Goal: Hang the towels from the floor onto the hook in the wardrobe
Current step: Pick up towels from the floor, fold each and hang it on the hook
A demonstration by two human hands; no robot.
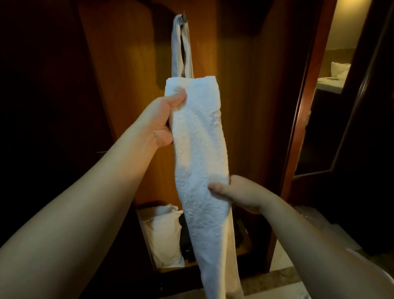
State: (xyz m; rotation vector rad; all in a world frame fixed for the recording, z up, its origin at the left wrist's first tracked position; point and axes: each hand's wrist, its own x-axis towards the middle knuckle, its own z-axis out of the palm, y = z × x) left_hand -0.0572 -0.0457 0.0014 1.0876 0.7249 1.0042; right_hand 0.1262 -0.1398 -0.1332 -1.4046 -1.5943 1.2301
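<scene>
Straight ahead, inside an open dark-wood wardrobe (242,105) lit amber, a small metal hook (184,18) sits on the back panel at about twelve o'clock, already carrying a hanging strip of white cloth (178,51) that looks like a towel. Between the viewer and that panel, two bare hands hold a long folded white terry towel with a faint embroidered mark (198,154). Its long axis runs from eleven o'clock at the top to five o'clock at the tail, which hangs low toward the pale floor (284,255). The left hand (164,120) grips the upper end, thumb pressed on the front face and fingers hidden behind it; the right hand (239,191) pinches the right edge lower down, thumb on top. The hands are well apart along the cloth. The hook lies up and beyond the left hand, which is the nearer one, so that hand's end would likely lead. Open room shows above the towel's top edge up to the hook. At six o'clock on the wardrobe floor sits a white cloth bag (165,236); the wardrobe's right frame stands at three o'clock.
</scene>
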